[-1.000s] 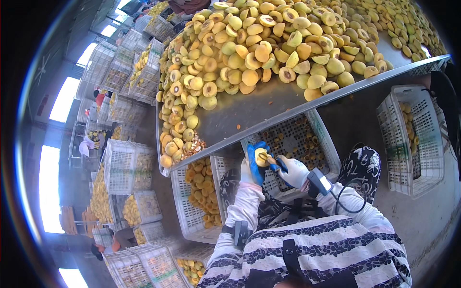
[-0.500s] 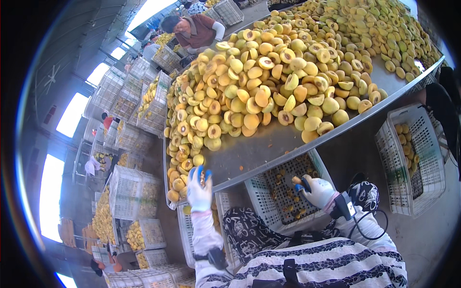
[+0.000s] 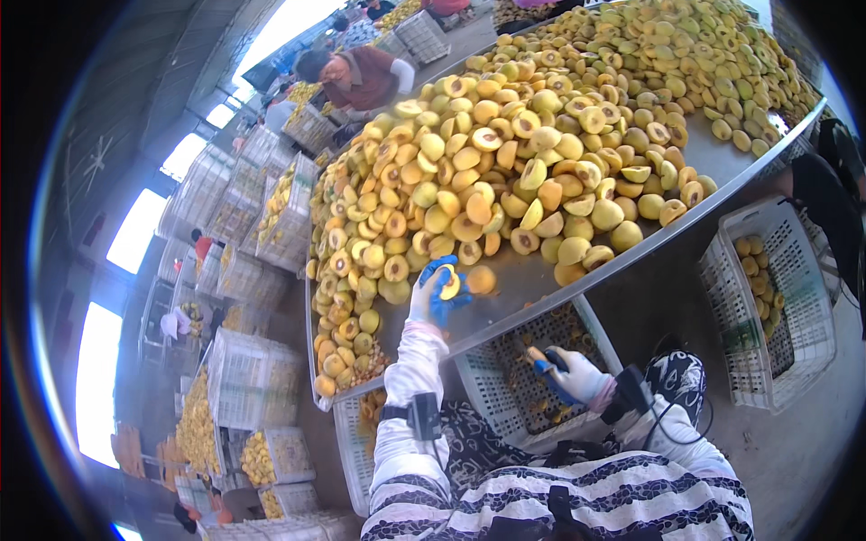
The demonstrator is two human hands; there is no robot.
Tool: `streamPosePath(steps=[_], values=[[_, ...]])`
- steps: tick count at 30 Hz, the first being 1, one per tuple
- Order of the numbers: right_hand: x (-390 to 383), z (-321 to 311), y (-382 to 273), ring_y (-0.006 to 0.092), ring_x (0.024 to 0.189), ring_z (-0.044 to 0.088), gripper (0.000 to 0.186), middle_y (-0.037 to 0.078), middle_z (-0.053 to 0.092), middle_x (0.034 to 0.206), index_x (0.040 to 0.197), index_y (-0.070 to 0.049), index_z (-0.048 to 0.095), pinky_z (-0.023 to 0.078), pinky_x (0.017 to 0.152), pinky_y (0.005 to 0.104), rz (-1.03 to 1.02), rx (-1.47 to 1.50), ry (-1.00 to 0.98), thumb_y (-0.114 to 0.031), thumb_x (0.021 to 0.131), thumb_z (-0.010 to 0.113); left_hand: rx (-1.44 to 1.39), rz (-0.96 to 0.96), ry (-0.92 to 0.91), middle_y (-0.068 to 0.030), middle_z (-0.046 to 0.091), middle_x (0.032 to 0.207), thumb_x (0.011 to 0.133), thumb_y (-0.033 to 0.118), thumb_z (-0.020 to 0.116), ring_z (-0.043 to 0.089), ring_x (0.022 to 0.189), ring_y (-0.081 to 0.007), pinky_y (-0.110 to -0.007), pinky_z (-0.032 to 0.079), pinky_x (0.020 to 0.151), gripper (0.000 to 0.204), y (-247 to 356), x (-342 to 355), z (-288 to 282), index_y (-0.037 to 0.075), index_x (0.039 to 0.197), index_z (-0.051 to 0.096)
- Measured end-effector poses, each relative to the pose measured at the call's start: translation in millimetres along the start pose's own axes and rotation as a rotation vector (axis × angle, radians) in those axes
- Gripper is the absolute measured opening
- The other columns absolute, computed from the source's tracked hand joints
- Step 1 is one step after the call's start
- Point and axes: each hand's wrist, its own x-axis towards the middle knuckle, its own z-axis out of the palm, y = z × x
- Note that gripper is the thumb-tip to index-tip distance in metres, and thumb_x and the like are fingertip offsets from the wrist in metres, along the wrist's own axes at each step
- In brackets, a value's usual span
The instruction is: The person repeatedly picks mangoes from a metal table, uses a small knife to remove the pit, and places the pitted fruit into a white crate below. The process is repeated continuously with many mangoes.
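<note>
My left hand (image 3: pixel 437 296), in a white glove with blue fingers, is closed around a yellow peach half (image 3: pixel 451 287) just over the metal table (image 3: pixel 424 323). A loose peach (image 3: pixel 481 279) lies beside its fingertips. Beyond it rises a big heap of halved peaches (image 3: pixel 505 171), some showing reddish-brown centres. My right hand (image 3: pixel 577 375), gloved alike, grips a small tan-ended tool (image 3: pixel 537 354); the fingers partly hide it. That hand hovers above a white crate (image 3: pixel 492 383) holding scattered fruit pieces. Small brown bits (image 3: pixel 371 362) sit at the table's near left corner.
The table's raised metal rim (image 3: pixel 577 287) runs between me and the heap. Another white crate (image 3: pixel 726 298) with peaches stands at the right. Stacked crates (image 3: pixel 255 374) fill the left side. Across the table a person (image 3: pixel 361 77) leans in; a dark-clothed leg (image 3: pixel 816 180) shows far right.
My left hand has gone from the near left corner, where it held brown bits, rightward and farther in, and now holds a peach half. My right hand has dropped slightly toward the crate.
</note>
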Motion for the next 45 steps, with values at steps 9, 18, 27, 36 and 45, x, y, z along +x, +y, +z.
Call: streamPosePath(steps=[9,18,27,36,45], values=[[-13,38,-32,0.0077,0.042,0.045,0.036,-0.001,0.052,0.064,0.111,-0.011,0.054,0.035,0.036,0.0236,0.037,0.629,-0.174,-0.045,0.100,0.050,-0.148,0.228,0.104,-0.0107,0.067,0.092,0.101,0.047,0.045,0.066,0.078,-0.0214,-0.032,0.055,0.069,0.051,-30,-132,34,0.000,0.112,0.059],[-30,74,-23,0.0268,0.062,0.061,0.030,0.011,0.062,0.074,0.117,0.001,0.052,0.047,0.056,0.0359,-0.476,-0.207,0.233,-0.021,0.097,0.054,-0.211,0.418,0.075,-0.0147,0.067,0.095,0.096,0.042,0.059,0.067,0.078,-0.0220,-0.032,0.056,0.071,0.053,-50,-171,56,-0.008,0.114,0.060],[-42,76,-26,0.0133,0.062,0.055,0.035,0.003,0.058,0.076,0.121,-0.003,0.055,0.042,0.056,0.0274,-0.050,0.576,-0.161,-0.031,0.099,0.054,-0.236,0.384,0.148,-0.0144,0.068,0.090,0.097,0.031,0.060,0.066,0.070,-0.0219,-0.032,0.056,0.063,0.039,-60,-184,63,-0.007,0.107,0.062],[-44,76,12,0.0077,0.038,0.035,0.048,0.000,0.043,0.055,0.077,-0.009,0.050,0.029,0.033,0.0214,0.353,1.757,-1.009,-0.052,0.097,0.051,-0.418,0.182,0.088,-0.0120,0.067,0.087,0.095,0.023,0.062,0.065,0.065,-0.0205,-0.030,0.054,0.055,0.029,-77,-178,72,-0.004,0.105,0.064],[-23,89,25,0.0082,0.047,0.042,0.044,-0.004,0.050,0.064,0.107,-0.009,0.059,0.035,0.041,0.0241,0.536,0.993,-0.051,-0.052,0.095,0.054,-0.058,0.039,0.426,-0.0117,0.068,0.083,0.099,0.050,0.048,0.067,0.065,-0.0219,-0.032,0.057,0.056,0.052,-70,-184,-27,0.000,0.105,0.063]])
